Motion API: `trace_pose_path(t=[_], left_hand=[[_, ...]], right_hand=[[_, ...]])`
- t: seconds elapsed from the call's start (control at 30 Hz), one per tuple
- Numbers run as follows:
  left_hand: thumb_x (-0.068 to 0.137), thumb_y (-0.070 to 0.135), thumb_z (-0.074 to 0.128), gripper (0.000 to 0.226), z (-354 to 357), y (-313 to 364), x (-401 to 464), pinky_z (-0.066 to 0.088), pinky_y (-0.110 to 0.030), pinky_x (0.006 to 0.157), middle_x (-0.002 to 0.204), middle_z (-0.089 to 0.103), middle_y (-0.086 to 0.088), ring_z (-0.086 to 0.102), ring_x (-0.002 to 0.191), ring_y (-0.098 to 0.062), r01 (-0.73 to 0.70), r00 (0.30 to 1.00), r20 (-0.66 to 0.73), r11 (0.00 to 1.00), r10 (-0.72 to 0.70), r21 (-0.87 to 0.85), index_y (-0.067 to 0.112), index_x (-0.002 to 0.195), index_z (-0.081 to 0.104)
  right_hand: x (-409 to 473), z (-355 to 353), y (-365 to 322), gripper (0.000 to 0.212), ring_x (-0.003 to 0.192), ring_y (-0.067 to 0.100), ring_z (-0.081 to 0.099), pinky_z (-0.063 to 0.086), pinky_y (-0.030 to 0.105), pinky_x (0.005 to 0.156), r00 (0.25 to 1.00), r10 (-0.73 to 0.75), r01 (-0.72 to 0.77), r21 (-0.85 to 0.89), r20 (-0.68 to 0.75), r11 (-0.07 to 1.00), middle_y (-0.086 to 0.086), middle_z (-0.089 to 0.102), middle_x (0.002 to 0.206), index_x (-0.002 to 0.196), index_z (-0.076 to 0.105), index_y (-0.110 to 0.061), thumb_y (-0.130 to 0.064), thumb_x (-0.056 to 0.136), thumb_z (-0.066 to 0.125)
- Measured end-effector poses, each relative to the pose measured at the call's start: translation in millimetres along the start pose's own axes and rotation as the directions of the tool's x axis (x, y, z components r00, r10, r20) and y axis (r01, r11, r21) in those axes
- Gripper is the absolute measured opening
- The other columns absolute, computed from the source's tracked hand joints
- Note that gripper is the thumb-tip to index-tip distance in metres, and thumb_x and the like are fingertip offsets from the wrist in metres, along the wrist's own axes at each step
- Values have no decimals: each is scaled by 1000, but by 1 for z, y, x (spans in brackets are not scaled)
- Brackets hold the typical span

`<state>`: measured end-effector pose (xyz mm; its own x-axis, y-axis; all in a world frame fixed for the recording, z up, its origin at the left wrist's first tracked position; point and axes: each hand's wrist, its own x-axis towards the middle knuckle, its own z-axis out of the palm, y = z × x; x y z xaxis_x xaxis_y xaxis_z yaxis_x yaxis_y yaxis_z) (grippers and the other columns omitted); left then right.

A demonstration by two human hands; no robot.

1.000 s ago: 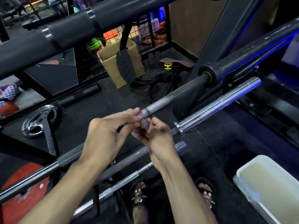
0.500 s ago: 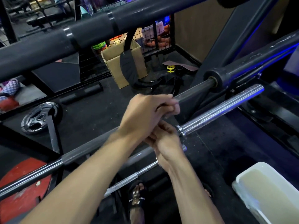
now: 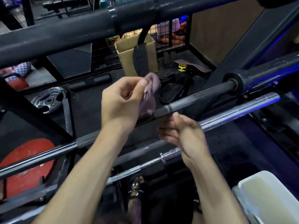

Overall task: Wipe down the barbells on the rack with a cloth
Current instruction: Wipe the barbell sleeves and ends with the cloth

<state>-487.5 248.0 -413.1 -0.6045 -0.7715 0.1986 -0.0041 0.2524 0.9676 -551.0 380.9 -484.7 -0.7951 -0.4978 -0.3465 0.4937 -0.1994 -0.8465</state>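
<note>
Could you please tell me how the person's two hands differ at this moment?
The left hand is raised and pinches the purple cloth; the right hand sits lower, holds no cloth, and looks motion-blurred. Both are close to the dark barbell.

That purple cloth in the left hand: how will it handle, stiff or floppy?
Probably floppy: the cloth bunches and droops from the left hand. Likely light, since a fingertip pinch holds it. It should drape over the barbell.
</note>
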Motion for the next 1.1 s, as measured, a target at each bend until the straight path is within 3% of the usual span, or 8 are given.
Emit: trace_pose_path(t=[0.1,0.27,0.37,0.5,0.7,0.9,1.03,1.1], left_hand=[[88,40,67,19,16,4,-2,54,-57,72,81,73,-9,67,75,-38,103,994,36,982,-98,-156,27,79,77],[103,42,56,39,22,-10,-26,52,-50,73,85,74,-21,62,73,-27,209,954,251,966,-167,-152,12,89,77],[105,34,47,42,16,-7,-37,59,-38,75,99,76,-21,73,86,-30,357,874,447,875,-189,-327,4,109,76],[94,22,64,35,7,-11,-47,58,-30,77,111,74,-17,73,94,-24,368,806,585,850,-89,-378,5,124,68],[97,21,54,36,3,-13,-52,58,-33,77,109,73,-18,70,96,-23,411,791,600,828,-115,-382,-1,123,66],[95,24,61,30,9,-6,-54,51,-63,93,108,69,-27,63,97,-31,333,855,506,868,-114,-368,1,113,68],[94,26,66,21,9,-2,-52,54,-41,78,92,71,-21,64,87,-22,255,900,425,902,-90,-348,7,100,72],[94,28,61,29,6,-1,-49,55,-47,82,93,73,-21,67,87,-26,257,901,424,903,-95,-345,2,96,72]], right_hand=[[-5,-8,-16,36,50,19,63,57,33,51,985,-129,125,-37,-114,991,4,56,52,77,63,-10,-31,105,56],[-22,-12,-31,29,59,20,61,50,28,54,910,-410,415,-132,68,900,4,63,67,87,69,-18,-46,89,70],[-25,-8,-35,16,58,14,57,47,25,55,883,-454,468,-171,115,867,-1,65,66,85,73,-22,-37,89,76],[-28,-8,-42,13,60,13,58,48,24,55,876,-474,481,-192,86,855,2,68,67,79,74,-18,-27,88,78],[-34,-12,-49,13,74,8,68,52,18,64,884,-460,468,-204,88,860,0,77,84,94,77,-18,-26,84,73],[-43,-9,-55,21,77,7,67,51,17,70,854,-511,507,-365,94,781,1,75,84,93,78,-25,-41,80,82],[-53,-2,-63,29,70,5,66,49,14,65,843,-531,517,-401,87,756,-3,74,77,86,74,-19,-45,78,85],[-52,-2,-62,21,65,4,64,48,14,62,865,-497,474,-423,62,772,-4,73,72,81,70,-17,-31,81,87]])
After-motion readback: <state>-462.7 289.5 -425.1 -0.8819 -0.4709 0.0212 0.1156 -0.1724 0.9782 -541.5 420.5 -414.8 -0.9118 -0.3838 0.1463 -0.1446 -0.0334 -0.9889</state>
